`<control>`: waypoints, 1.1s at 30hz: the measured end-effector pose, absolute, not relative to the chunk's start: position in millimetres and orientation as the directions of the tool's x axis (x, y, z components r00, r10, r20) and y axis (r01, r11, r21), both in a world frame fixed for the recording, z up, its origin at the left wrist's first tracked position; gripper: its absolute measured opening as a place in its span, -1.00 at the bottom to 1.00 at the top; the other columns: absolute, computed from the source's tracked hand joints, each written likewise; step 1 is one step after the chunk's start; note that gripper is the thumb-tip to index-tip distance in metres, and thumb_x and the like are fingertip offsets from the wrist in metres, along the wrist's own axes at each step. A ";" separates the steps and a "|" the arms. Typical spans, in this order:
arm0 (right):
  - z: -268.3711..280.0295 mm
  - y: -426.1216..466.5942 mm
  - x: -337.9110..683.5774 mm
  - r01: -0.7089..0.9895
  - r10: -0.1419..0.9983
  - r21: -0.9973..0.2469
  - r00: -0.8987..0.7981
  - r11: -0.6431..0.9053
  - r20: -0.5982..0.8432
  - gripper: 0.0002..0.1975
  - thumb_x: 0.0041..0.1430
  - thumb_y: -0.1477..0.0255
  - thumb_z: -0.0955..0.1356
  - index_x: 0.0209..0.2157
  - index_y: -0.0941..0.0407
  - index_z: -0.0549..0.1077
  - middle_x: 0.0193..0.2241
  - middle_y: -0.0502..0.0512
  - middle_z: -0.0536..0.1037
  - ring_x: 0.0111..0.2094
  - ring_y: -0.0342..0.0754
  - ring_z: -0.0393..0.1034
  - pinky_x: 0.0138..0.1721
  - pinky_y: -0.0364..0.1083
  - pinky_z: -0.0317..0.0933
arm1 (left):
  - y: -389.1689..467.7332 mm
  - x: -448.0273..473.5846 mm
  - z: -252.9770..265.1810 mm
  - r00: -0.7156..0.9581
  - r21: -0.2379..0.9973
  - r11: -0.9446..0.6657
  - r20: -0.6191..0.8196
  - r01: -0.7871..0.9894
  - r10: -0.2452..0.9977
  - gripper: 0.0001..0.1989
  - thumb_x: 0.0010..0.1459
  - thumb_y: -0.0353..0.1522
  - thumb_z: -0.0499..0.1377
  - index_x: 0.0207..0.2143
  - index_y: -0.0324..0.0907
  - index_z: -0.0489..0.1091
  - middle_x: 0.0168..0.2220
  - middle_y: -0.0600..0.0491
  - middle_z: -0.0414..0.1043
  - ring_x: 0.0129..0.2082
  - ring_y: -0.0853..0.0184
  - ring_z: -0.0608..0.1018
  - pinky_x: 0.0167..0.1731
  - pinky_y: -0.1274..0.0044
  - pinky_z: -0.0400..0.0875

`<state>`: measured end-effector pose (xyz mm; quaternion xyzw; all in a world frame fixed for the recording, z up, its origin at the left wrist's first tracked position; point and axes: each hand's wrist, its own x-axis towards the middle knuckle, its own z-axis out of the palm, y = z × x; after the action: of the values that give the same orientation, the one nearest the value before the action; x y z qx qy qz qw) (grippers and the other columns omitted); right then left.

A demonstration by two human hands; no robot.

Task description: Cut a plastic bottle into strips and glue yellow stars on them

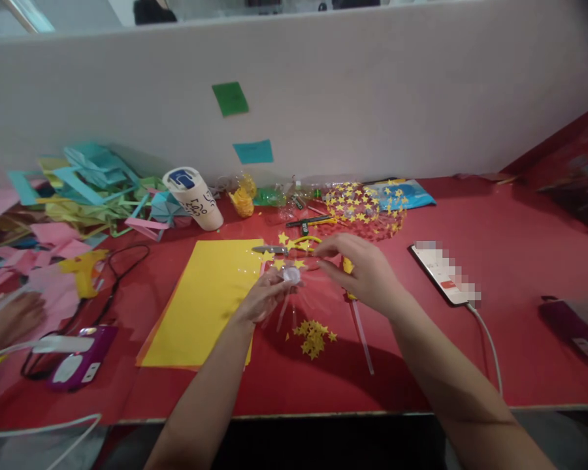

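My left hand (263,297) grips a clear plastic piece by its round whitish centre (291,275). Thin see-through strips fan out from it, some with yellow stars (284,240) at their ends. Just right of it, my right hand (357,264) hovers with fingers curved and a gap between thumb and forefinger; nothing shows between them. Scissors (272,249) with yellow handles lie behind the piece. On the table in front sits a small pile of yellow paper stars (314,338). A yellow glue gun (347,266) with a clear glue stick (362,336) is partly hidden by my right hand.
Yellow paper sheets (196,307) lie at left. Behind stand a white cup (196,202) and another star-tipped plastic piece (357,205). A phone (441,274) on a cable is at right. Folded coloured paper (88,183) and another person's hand (22,316) occupy the far left.
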<state>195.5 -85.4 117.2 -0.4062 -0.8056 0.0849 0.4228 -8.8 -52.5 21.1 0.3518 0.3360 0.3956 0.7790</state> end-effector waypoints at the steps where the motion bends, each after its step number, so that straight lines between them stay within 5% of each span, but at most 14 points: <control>1: 114.4 -84.5 194.4 0.577 0.733 -0.489 -0.326 0.654 0.597 -0.93 0.23 0.48 0.28 -0.30 0.11 0.41 -0.34 0.07 0.57 -0.32 -0.12 0.44 -0.29 -0.13 0.31 | -52.9 -8.8 20.4 0.466 0.813 0.443 -0.245 -0.379 0.850 -0.57 -0.23 -0.38 0.45 -0.24 -0.23 0.47 -0.33 0.03 0.57 -0.43 0.44 0.56 -0.31 0.61 0.45; 14: 105.7 -87.0 185.7 0.558 0.786 -0.573 -0.276 0.600 0.553 -0.95 0.23 0.45 0.28 -0.31 0.09 0.37 -0.36 0.05 0.54 -0.39 -0.17 0.39 -0.36 -0.16 0.29 | -52.6 -9.5 14.8 0.465 0.819 0.430 -0.233 -0.380 0.854 -0.67 -0.25 -0.31 0.46 -0.45 -0.25 0.44 -0.44 0.05 0.53 -0.42 0.38 0.58 -0.32 0.60 0.45; 23: 104.6 -90.9 180.5 0.527 0.827 -0.645 -0.254 0.553 0.502 -0.93 0.24 0.42 0.27 -0.29 0.10 0.38 -0.41 0.02 0.55 -0.43 -0.18 0.41 -0.42 -0.18 0.24 | -53.8 -10.6 11.6 0.502 0.795 0.461 -0.235 -0.393 0.833 -0.57 -0.19 -0.31 0.45 -0.23 -0.23 0.47 -0.46 0.08 0.50 -0.45 0.43 0.53 -0.35 0.61 0.41; 33: 100.3 -93.1 174.4 0.542 0.709 -0.517 -0.232 0.662 0.666 -0.88 0.27 0.48 0.28 -0.24 0.10 0.46 -0.34 0.05 0.62 -0.34 -0.15 0.50 -0.30 -0.16 0.33 | -57.2 -4.4 6.3 0.480 0.815 0.442 -0.237 -0.376 0.845 -0.66 -0.14 -0.33 0.41 -0.30 -0.27 0.46 -0.41 0.00 0.53 -0.46 0.42 0.51 -0.36 0.58 0.39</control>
<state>174.4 -93.1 100.3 -0.4012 -0.7797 0.0887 0.4725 -4.4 -57.2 6.3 0.3566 0.3286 0.3899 0.7829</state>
